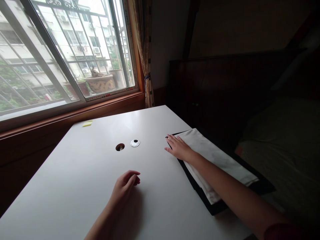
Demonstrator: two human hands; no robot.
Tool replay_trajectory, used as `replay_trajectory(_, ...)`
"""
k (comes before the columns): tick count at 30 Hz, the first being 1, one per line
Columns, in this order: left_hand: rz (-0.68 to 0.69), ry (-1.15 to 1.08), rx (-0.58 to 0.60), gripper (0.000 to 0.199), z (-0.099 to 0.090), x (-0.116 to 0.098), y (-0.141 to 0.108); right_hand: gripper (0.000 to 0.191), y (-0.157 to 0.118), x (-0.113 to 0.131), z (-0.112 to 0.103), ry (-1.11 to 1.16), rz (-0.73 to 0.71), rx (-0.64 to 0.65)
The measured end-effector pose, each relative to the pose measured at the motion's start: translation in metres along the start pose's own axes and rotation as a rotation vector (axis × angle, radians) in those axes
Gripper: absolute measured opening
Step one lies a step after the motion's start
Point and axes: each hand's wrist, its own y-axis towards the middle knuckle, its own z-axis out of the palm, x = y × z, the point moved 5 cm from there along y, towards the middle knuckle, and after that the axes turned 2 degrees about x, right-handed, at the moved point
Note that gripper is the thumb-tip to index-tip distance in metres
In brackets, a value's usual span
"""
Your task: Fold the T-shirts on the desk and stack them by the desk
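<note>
The right hand (178, 148) touches white cloth (212, 148)

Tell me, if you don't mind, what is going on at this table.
A person's right hand lies flat, fingers spread, at the near-left end of a white cloth laid over a black cloth, by the right edge of the white table. The left hand is loosely curled over the tabletop, apart from the cloths, with nothing visible in it. Beyond it are a round hole and a round silvery piece.
</note>
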Motion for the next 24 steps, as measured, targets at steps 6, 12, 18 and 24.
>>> replay_trajectory(6, 0.059, 0.103, 0.056, 0.031, 0.005, -0.002, 0.000, 0.062, 0.001, 0.018, 0.012, -0.014, -0.100, -0.064)
replay_trajectory(12, 0.075, 0.126, 0.070, 0.029, 0.004, -0.002, 0.000, 0.058, 0.006, -0.016, -0.010, 0.770, -0.023, -0.097)
replay_trajectory(18, 0.091, 0.154, 0.072, 0.029, 0.003, -0.003, -0.001, 0.045, 0.005, -0.116, -0.023, 1.348, 0.284, -0.221)
replay_trajectory(24, 0.089, 0.162, 0.073, 0.029, 0.004, -0.008, -0.003, 0.044, -0.027, -0.206, -0.044, 0.965, 0.615, -0.634)
